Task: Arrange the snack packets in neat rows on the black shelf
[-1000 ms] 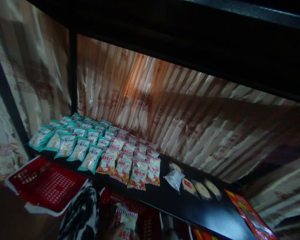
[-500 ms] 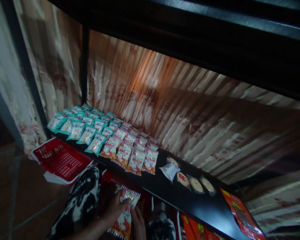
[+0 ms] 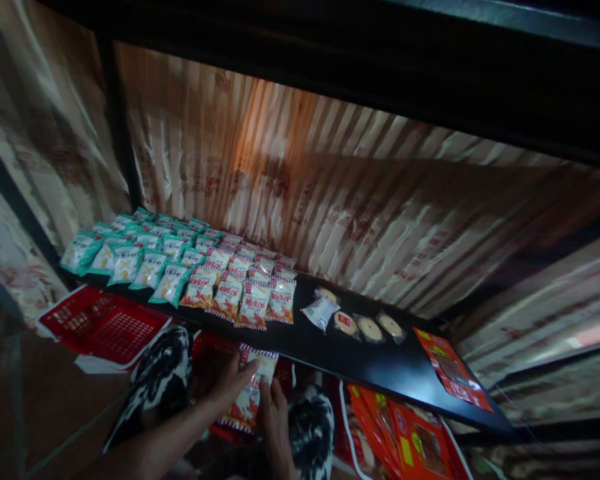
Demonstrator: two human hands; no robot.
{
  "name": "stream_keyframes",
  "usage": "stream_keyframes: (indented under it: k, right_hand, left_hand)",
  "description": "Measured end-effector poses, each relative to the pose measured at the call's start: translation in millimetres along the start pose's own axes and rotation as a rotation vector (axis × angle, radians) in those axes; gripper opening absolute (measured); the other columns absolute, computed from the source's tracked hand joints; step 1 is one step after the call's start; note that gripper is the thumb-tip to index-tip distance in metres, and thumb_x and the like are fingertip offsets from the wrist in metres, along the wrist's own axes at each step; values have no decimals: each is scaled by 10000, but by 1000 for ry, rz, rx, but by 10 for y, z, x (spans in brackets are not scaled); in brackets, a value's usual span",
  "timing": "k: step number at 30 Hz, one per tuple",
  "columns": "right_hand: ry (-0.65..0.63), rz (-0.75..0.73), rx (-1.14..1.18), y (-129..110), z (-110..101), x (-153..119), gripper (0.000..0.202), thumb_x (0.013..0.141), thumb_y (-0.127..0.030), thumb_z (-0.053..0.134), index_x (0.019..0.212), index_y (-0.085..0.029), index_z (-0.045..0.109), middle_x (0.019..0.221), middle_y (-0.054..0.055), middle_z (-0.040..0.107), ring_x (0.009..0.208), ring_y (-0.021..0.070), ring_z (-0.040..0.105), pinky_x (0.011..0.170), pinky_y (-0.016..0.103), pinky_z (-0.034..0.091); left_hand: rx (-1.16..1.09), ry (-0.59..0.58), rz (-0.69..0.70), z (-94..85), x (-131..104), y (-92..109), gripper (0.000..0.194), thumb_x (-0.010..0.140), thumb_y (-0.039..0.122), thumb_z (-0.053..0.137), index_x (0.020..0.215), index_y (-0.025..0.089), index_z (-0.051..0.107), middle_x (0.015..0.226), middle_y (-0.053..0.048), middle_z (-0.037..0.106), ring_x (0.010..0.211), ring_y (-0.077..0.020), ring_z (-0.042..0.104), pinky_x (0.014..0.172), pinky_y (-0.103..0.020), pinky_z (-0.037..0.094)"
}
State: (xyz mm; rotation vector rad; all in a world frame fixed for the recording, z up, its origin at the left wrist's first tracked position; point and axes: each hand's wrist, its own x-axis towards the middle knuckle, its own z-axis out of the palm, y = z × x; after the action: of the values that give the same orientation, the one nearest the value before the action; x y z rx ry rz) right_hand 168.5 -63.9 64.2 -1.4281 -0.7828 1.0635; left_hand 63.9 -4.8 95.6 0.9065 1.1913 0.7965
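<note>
Between my hands is a small snack bag [image 3: 247,403] with a white top, red lettering and an orange lower part. My left hand [image 3: 235,380] grips its left edge, thumb lying across the front. On the opposite edge, my right hand [image 3: 275,407] closes on the bag with its thumb in front. The bag is held below the front edge of a black shelf [image 3: 320,350]. Matching snack bags [image 3: 254,303] stand in rows on that shelf, just beyond my hands. Left of them are rows of green-and-white snack bags [image 3: 150,268].
Round wrapped biscuits [image 3: 370,329] and a silvery packet [image 3: 320,311] lie mid-shelf. A red packet [image 3: 450,367] lies at the right end. Below are a red basket [image 3: 130,327] and another basket with orange packets [image 3: 410,437]. Wrapped sheeting [image 3: 360,200] backs the shelf.
My view has shifted right, so the shelf goods appear farther left and the basket of orange packets shows more. Both hands still hold the bag, now slightly higher, near the shelf edge.
</note>
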Motion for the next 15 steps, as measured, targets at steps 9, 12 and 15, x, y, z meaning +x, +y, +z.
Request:
stream_keyframes:
  k: [9,12,15]
  right_hand:
    - [-272,157,270,-244,-44,-117,508,762,-517,599,1155,-199,544,1003,77,669,869,227,635,731,328,493]
    - [-270,152,247,-244,-64,-101,535,729,-531,627,1135,-189,565,972,78,678,887,251,635,735,356,501]
    - [-187,95,178,-179,-93,-16,545,692,-546,650,1099,-189,593,937,74,688,890,264,631,737,369,506]
  left_hand:
    - [-140,120,-59,127,171,-91,509,633,524,681,996,178,595,780,-55,696,723,-205,664,633,-279,497]
    - [-156,126,-27,185,217,-71,523,630,534,677,997,169,602,801,-61,701,750,-214,667,658,-287,501]
    - [-172,126,-23,243,258,-43,551,625,562,664,1001,166,596,822,-68,699,749,-214,665,666,-296,500]
